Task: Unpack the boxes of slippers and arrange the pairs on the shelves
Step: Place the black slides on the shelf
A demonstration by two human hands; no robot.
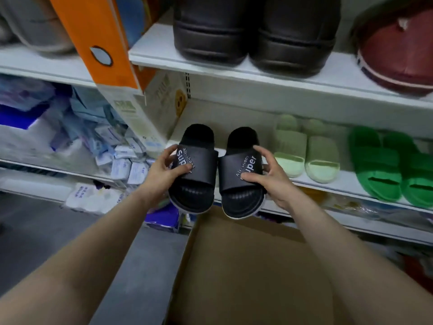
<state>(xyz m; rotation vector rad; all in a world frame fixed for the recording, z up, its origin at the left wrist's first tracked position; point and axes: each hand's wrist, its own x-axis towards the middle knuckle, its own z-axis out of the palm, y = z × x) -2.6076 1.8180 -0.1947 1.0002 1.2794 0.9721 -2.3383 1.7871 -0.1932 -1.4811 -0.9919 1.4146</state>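
Two black slides with white soles and "Super" printed on the straps are held side by side at the front edge of the white middle shelf. My left hand grips the left black slipper by its strap and side. My right hand grips the right black slipper the same way. Their heels point toward the shelf back, and their toes hang over the open brown cardboard box below my arms.
On the same shelf, right of the black pair, stand a pale green pair and a bright green pair. The upper shelf holds black clogs and a dark red slipper. An orange box leans at left above packaged goods.
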